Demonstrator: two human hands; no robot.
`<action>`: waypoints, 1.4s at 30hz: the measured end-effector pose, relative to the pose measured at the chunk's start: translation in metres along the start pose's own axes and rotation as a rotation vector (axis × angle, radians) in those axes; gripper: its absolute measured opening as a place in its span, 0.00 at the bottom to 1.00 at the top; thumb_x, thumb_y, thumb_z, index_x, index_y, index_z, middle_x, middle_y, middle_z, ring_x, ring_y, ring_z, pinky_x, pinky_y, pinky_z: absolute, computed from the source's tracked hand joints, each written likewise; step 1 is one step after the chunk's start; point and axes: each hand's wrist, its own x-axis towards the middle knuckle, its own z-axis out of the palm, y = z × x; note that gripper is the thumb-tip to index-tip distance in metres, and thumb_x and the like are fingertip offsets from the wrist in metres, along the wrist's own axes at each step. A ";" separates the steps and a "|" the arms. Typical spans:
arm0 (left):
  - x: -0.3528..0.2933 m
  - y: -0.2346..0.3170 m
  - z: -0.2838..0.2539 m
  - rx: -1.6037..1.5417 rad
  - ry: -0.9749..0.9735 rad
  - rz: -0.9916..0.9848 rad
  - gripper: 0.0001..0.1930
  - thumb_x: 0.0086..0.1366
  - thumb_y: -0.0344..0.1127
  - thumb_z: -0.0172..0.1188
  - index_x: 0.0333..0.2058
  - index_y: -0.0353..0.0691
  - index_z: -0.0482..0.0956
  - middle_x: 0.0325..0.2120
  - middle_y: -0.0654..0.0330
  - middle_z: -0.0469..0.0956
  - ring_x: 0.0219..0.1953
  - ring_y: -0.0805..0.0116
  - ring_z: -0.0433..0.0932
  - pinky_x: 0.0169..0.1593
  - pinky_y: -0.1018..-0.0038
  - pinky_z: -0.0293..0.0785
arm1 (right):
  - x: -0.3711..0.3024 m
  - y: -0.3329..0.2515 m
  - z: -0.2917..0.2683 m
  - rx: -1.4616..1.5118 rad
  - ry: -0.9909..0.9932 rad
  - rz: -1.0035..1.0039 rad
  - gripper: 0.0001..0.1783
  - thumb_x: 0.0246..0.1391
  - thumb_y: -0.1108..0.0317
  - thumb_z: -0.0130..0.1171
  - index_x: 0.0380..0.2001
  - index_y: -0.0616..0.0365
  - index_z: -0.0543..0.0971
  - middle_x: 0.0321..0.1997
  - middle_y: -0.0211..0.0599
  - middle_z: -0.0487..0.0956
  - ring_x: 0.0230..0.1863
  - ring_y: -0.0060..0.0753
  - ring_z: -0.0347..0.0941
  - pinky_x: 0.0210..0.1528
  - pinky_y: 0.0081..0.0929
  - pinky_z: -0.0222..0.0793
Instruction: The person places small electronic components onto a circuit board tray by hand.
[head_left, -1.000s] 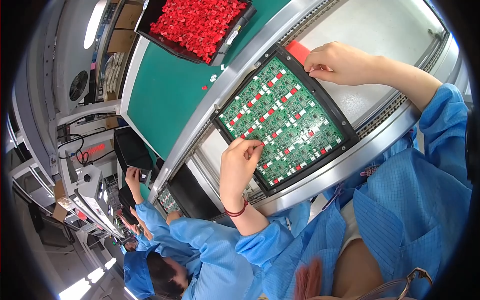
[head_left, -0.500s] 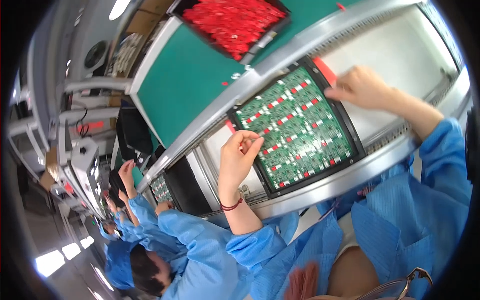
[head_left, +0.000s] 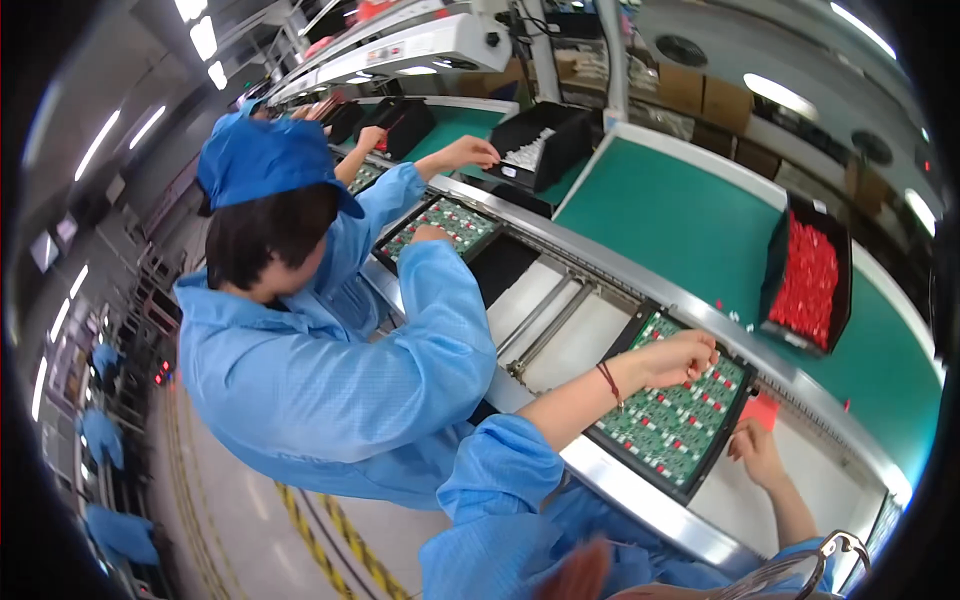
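A green circuit board panel [head_left: 652, 432] with rows of red and white connectors lies in a black tray [head_left: 690, 490] on the conveyor. Over its far part hangs my left hand [head_left: 680, 358], fingers curled together in a pinch; whatever may be between the fingertips is too small to make out. Beside the tray's right edge is my right hand [head_left: 757, 455], its fingers loosely bent and apart, with nothing visible in them. A flat red piece [head_left: 760, 411] sits just beyond that hand, at the tray's edge.
A black bin of red connectors [head_left: 808, 275] stands on the green bench [head_left: 665, 205], with a few loose pieces near the metal rail. At left, a co-worker in blue [head_left: 330, 370] works over another board [head_left: 450, 222] and reaches toward a bin of white parts [head_left: 530, 150].
My view has swung left, bringing the co-worker fully into sight. My left hand has moved from the panel's left edge to over its far part. My right hand has come off the tray's rim.
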 end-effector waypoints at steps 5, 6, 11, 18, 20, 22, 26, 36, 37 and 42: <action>0.011 0.000 0.008 0.013 0.015 0.143 0.14 0.36 0.16 0.42 0.25 0.40 0.62 0.32 0.60 0.65 0.32 0.74 0.64 0.27 0.83 0.60 | 0.020 -0.068 -0.046 -0.492 0.346 -0.309 0.06 0.48 0.71 0.52 0.23 0.64 0.74 0.19 0.37 0.73 0.21 0.29 0.71 0.26 0.25 0.66; 0.008 -0.002 0.009 0.018 0.016 0.172 0.15 0.37 0.15 0.41 0.27 0.37 0.63 0.33 0.59 0.65 0.37 0.72 0.66 0.33 0.81 0.65 | 0.025 -0.081 -0.057 -0.437 0.441 -0.314 0.05 0.48 0.73 0.52 0.24 0.64 0.74 0.19 0.38 0.73 0.21 0.30 0.71 0.26 0.26 0.66; 0.016 -0.004 0.006 0.023 0.070 0.179 0.15 0.50 0.15 0.42 0.39 0.27 0.64 0.39 0.53 0.67 0.48 0.65 0.68 0.51 0.76 0.66 | 0.076 -0.093 -0.105 -0.634 0.618 -0.439 0.07 0.46 0.78 0.51 0.32 0.65 0.72 0.33 0.44 0.72 0.33 0.41 0.70 0.38 0.30 0.65; 0.011 -0.008 0.007 0.035 0.001 0.178 0.14 0.64 0.32 0.47 0.44 0.28 0.64 0.43 0.52 0.69 0.45 0.67 0.72 0.49 0.79 0.70 | 0.127 -0.061 -0.118 -0.842 0.508 -0.236 0.19 0.37 0.77 0.56 0.38 0.66 0.71 0.42 0.50 0.68 0.45 0.50 0.66 0.49 0.34 0.63; 0.007 -0.008 0.013 0.046 0.113 0.192 0.13 0.64 0.36 0.47 0.40 0.31 0.67 0.36 0.57 0.73 0.33 0.76 0.74 0.37 0.85 0.72 | 0.130 -0.069 -0.110 -0.885 0.528 -0.165 0.20 0.37 0.76 0.57 0.38 0.66 0.71 0.43 0.50 0.67 0.45 0.51 0.66 0.49 0.35 0.64; 0.001 -0.003 0.013 0.092 0.103 0.180 0.12 0.64 0.39 0.47 0.38 0.33 0.67 0.31 0.60 0.72 0.27 0.80 0.69 0.29 0.87 0.67 | 0.130 -0.074 -0.103 -0.996 0.553 -0.170 0.16 0.37 0.76 0.57 0.35 0.66 0.71 0.39 0.50 0.70 0.40 0.51 0.68 0.44 0.37 0.66; 0.003 -0.007 0.013 0.089 0.053 0.176 0.14 0.64 0.43 0.48 0.32 0.36 0.68 0.20 0.67 0.68 0.15 0.86 0.59 0.16 0.88 0.51 | 0.143 -0.055 -0.112 -1.053 0.631 -0.227 0.10 0.39 0.74 0.57 0.30 0.64 0.73 0.35 0.47 0.72 0.36 0.51 0.70 0.37 0.39 0.68; 0.008 -0.012 0.011 0.012 0.148 0.079 0.08 0.60 0.32 0.50 0.35 0.35 0.73 0.19 0.69 0.65 0.15 0.85 0.55 0.17 0.86 0.49 | 0.140 -0.062 -0.117 -0.894 0.545 -0.338 0.09 0.33 0.81 0.56 0.25 0.66 0.75 0.27 0.48 0.75 0.32 0.46 0.73 0.36 0.35 0.68; 0.012 -0.015 0.004 0.012 0.094 0.089 0.08 0.61 0.33 0.50 0.35 0.35 0.73 0.21 0.67 0.67 0.18 0.84 0.60 0.20 0.86 0.56 | 0.141 -0.058 -0.120 -0.899 0.553 -0.332 0.09 0.33 0.81 0.56 0.25 0.66 0.75 0.27 0.48 0.75 0.32 0.46 0.73 0.36 0.35 0.68; 0.006 -0.015 0.012 -0.036 0.132 0.123 0.05 0.61 0.32 0.50 0.31 0.38 0.71 0.23 0.63 0.72 0.27 0.78 0.72 0.32 0.81 0.69 | 0.142 -0.070 -0.110 -0.891 0.566 -0.220 0.08 0.36 0.79 0.56 0.25 0.66 0.75 0.29 0.47 0.74 0.34 0.47 0.72 0.38 0.37 0.67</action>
